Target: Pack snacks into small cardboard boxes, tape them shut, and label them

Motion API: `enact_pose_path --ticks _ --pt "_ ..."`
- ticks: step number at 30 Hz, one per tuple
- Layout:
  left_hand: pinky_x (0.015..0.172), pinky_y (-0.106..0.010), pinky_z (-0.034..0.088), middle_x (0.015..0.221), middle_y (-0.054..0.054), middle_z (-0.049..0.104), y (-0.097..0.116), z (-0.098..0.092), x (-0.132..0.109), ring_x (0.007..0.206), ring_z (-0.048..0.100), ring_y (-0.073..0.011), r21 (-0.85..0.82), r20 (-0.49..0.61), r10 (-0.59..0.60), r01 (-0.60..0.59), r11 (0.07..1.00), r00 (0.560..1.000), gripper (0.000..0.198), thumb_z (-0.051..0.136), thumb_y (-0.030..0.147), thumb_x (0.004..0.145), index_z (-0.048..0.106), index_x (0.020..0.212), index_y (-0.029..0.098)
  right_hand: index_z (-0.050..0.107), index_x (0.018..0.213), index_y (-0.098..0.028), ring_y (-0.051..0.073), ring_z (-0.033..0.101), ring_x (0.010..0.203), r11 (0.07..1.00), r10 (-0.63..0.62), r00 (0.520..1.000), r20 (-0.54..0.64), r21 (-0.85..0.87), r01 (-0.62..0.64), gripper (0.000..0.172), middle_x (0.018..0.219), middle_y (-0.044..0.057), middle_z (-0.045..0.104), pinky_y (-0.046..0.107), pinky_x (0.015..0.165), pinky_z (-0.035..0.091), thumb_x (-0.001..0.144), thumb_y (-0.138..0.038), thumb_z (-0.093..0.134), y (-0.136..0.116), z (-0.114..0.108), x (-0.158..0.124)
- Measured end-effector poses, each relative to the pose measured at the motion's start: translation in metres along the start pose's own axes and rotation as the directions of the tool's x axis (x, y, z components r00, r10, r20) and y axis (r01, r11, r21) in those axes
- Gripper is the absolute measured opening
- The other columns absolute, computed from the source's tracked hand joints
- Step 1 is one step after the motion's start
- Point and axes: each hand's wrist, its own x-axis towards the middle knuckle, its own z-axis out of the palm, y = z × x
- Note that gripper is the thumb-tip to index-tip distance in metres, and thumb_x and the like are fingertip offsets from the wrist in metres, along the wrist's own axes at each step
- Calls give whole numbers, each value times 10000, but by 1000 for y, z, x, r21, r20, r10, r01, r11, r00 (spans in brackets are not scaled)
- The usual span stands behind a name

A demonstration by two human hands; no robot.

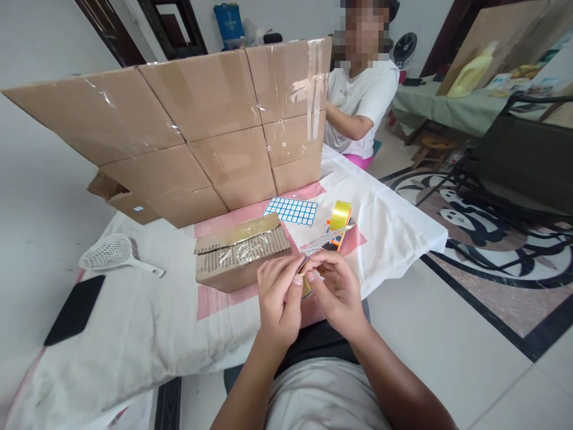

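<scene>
Grey-white thin flat strip (326, 240) is pinched at its near end by the closed left hand (281, 292), the right hand (336, 294) curled alongside, its hold unclear, long axis pointed away and rightward toward the yellow-and-orange tape dispenser (341, 215).
</scene>
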Motion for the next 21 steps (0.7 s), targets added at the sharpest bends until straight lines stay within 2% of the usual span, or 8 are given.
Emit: enact_pose_path --ticks 6,8,10,12,15,17,19,21 --pt "933 -378 536 1184 -94 699 0 0 0 1108 644 -226 -180 -125 -185 161 970 975 308 453 266 1020 717 1171 218 608 1121 -309 196 656 946 999 0 1000 -20 37 1 179 967 31 648 376 871 552 963 -226 616 -2 1 -2" --pt "840 -323 545 1098 -91 694 -2 -1 2 1013 646 -200 -249 -219 -286 230 941 933 311 463 310 1021 741 1120 210 616 1091 -297 188 654 949 999 7 998 -58 31 -6 146 958 28 639 361 871 547 965 -224 613 -1 -2 0" --pt "679 -255 508 877 -55 664 -4 -3 3 788 611 -145 -366 -289 -400 285 886 870 318 491 351 1013 750 1122 203 623 1055 -278 178 649 935 1000 1 994 -105 3 -1 106 948 26 630 338 847 542 960 -232 616 0 -8 7" --pt "543 -214 420 657 7 557 -6 -5 4 578 494 -94 -481 -310 -494 314 818 812 325 537 379 995 744 1164 195 626 1017 -258 170 639 908 999 -18 990 -138 -49 11 76 935 23 624 319 818 537 943 -242 631 0 -14 23" --pt "471 -201 353 532 51 472 -10 -10 5 475 425 -78 -561 -312 -550 317 765 775 343 580 390 973 724 1213 192 621 962 -237 170 620 900 986 -105 978 -177 -147 80 63 930 23 618 318 830 524 906 -243 649 -4 -23 61" --pt "473 -198 362 543 46 512 -12 -13 6 479 448 -82 -580 -333 -551 294 759 765 335 585 370 972 705 1242 211 604 947 -236 170 605 905 966 -220 947 -233 -190 177 63 932 23 607 320 850 512 894 -237 637 -2 -26 90" --pt "493 -196 382 619 32 577 -15 -15 6 509 469 -78 -605 -393 -546 239 759 740 311 590 335 970 698 1248 245 571 956 -243 167 596 915 942 -322 886 -333 -204 265 63 944 22 589 317 869 499 899 -233 597 10 -26 115" --pt "536 -201 418 741 14 632 -17 -16 7 557 496 -72 -631 -454 -545 177 755 705 282 610 297 953 714 1214 269 532 965 -244 164 591 931 943 -330 824 -461 -209 260 70 961 22 573 314 893 490 899 -225 545 34 -24 132"
